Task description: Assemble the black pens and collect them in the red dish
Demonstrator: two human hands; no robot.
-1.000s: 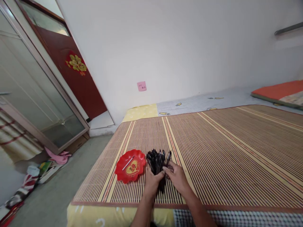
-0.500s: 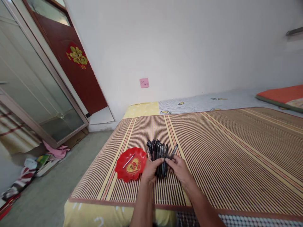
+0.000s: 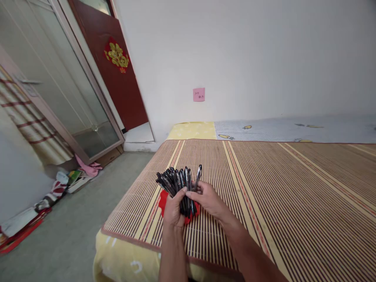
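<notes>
A thick bundle of black pens (image 3: 179, 180) is gripped in my left hand (image 3: 173, 211), its thumb laid across the front. The capped-looking upper ends fan out toward the left. My right hand (image 3: 208, 199) is closed beside the bundle, its thumb touching the pens near my left thumb. Between its fingers a single pen (image 3: 199, 173) leans to the right, apart from the others. Beneath the pens lies a red scalloped plate (image 3: 163, 201), mostly covered by the bundle and my left hand.
A striped bamboo mat (image 3: 258, 188) covers the bed, with yellow bedding (image 3: 126, 254) hanging at the near edge. Against the wall runs patterned bedding (image 3: 264, 129). On the floor at left are clothes and papers (image 3: 58, 188), beside a glass door (image 3: 79, 86).
Both hands and the pens have shifted left, over the red plate, which is now largely hidden. The bundle fans out more widely. My view has turned left.
</notes>
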